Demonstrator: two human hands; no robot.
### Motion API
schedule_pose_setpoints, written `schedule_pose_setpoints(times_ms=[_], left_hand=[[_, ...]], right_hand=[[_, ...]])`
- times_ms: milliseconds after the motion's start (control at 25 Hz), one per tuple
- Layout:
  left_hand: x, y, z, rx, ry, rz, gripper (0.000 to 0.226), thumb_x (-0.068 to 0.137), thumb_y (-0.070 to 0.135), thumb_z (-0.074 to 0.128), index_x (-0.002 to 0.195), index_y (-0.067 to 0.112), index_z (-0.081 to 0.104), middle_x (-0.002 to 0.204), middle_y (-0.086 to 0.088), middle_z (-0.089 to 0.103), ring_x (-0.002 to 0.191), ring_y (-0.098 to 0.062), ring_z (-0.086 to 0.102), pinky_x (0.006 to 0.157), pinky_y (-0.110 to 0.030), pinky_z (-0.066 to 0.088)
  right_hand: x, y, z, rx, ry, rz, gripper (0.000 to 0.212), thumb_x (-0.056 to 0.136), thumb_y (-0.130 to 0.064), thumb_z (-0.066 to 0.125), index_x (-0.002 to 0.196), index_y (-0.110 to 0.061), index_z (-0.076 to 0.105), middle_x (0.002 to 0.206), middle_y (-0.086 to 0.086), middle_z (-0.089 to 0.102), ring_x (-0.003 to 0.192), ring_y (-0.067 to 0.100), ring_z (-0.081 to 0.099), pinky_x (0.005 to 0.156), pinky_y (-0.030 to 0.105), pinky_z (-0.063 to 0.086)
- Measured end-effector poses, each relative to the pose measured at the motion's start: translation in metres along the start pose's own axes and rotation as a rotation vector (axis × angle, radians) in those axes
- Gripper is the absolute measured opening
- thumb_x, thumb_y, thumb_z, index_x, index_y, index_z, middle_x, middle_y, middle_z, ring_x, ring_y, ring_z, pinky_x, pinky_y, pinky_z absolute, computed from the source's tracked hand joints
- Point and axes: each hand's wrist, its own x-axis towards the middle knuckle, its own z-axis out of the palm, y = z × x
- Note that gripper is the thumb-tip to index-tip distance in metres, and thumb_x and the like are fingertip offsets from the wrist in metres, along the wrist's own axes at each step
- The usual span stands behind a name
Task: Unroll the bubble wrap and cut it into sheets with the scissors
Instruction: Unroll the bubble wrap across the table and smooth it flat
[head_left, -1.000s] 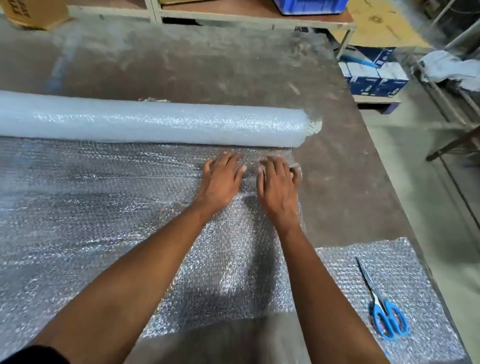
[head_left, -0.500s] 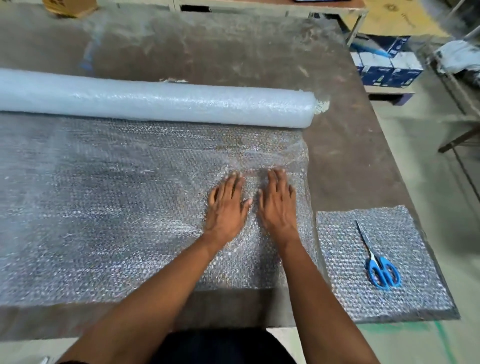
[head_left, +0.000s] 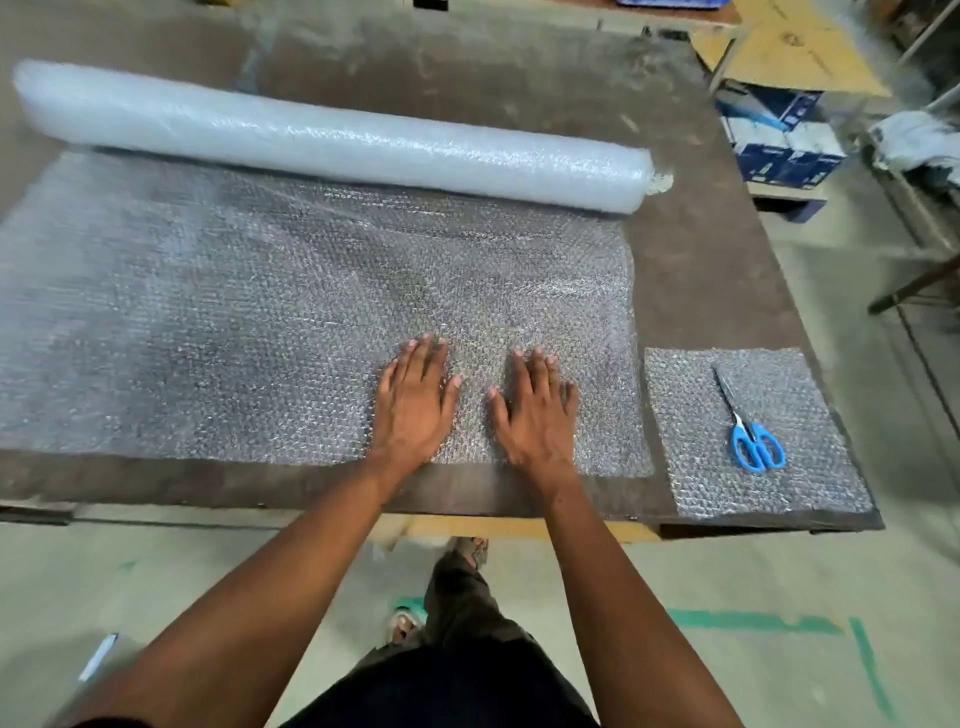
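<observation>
Two flat hands, my left hand (head_left: 413, 402) and right hand (head_left: 537, 410), press the bubble wrap (head_left: 234, 322); scissors (head_left: 748, 426) lie rightward, blades pointing away, nearer my right.

The unrolled bubble wrap (head_left: 234, 322) is cut off at the left edge. The table (head_left: 696, 270) beneath it is only dimly seen through the film. The boxes (head_left: 779, 140) at upper right are blurred, print unreadable. The white object (head_left: 98, 657) on the floor is possibly a marker.
</observation>
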Motion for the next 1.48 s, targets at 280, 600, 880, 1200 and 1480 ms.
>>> schedule_pose_setpoints(times_ms=[280, 600, 880, 1200, 1480], left_hand=[[-0.041, -0.063, 0.001, 0.117, -0.151, -0.031, 0.077, 0.105, 0.072, 0.008, 0.169, 0.032, -0.006, 0.177, -0.003, -0.011, 0.164, -0.023, -0.008, 0.132, -0.052, 0.001], [-0.049, -0.077, -0.019, 0.035, -0.016, -0.137, 0.074, 0.107, 0.07, 0.015, 0.169, 0.028, 0.013, 0.177, -0.003, 0.013, 0.164, -0.022, 0.009, 0.131, -0.052, 0.012], [-0.048, -0.139, -0.043, 0.141, -0.079, -0.164, 0.075, 0.105, 0.074, 0.012, 0.169, 0.034, 0.009, 0.178, -0.005, 0.005, 0.164, -0.024, 0.004, 0.13, -0.051, 0.01], [-0.058, -0.18, -0.058, 0.035, 0.009, -0.1, 0.06, 0.113, 0.056, 0.025, 0.168, 0.036, 0.015, 0.177, -0.001, 0.015, 0.163, -0.022, 0.013, 0.128, -0.05, 0.018], [-0.056, -0.324, -0.113, 0.112, 0.044, -0.124, 0.062, 0.108, 0.049, 0.014, 0.166, 0.032, 0.029, 0.174, -0.006, 0.025, 0.161, -0.024, 0.02, 0.129, -0.051, 0.02]], right_hand=[[-0.02, -0.021, 0.025, -0.027, -0.059, -0.049, 0.075, 0.108, -0.071, 0.012, 0.17, -0.032, -0.007, 0.177, 0.003, -0.016, 0.163, 0.025, -0.015, 0.13, 0.06, 0.001], [-0.015, -0.055, 0.016, -0.02, -0.076, -0.149, 0.081, 0.107, -0.073, 0.012, 0.17, -0.026, -0.007, 0.177, 0.004, -0.015, 0.163, 0.024, -0.017, 0.132, 0.053, -0.006], [0.003, -0.128, 0.041, -0.018, -0.144, -0.306, 0.079, 0.108, -0.069, 0.013, 0.171, -0.024, -0.004, 0.177, 0.006, -0.013, 0.163, 0.027, -0.016, 0.132, 0.056, 0.0], [-0.01, -0.197, 0.05, -0.043, -0.066, -0.297, 0.077, 0.109, -0.064, 0.012, 0.171, -0.019, 0.001, 0.178, 0.006, -0.003, 0.165, 0.024, -0.008, 0.132, 0.051, 0.0], [-0.004, -0.349, 0.096, 0.042, -0.117, -0.331, 0.07, 0.112, -0.055, 0.014, 0.171, -0.02, 0.003, 0.179, 0.006, -0.002, 0.165, 0.024, -0.006, 0.132, 0.056, 0.007]])
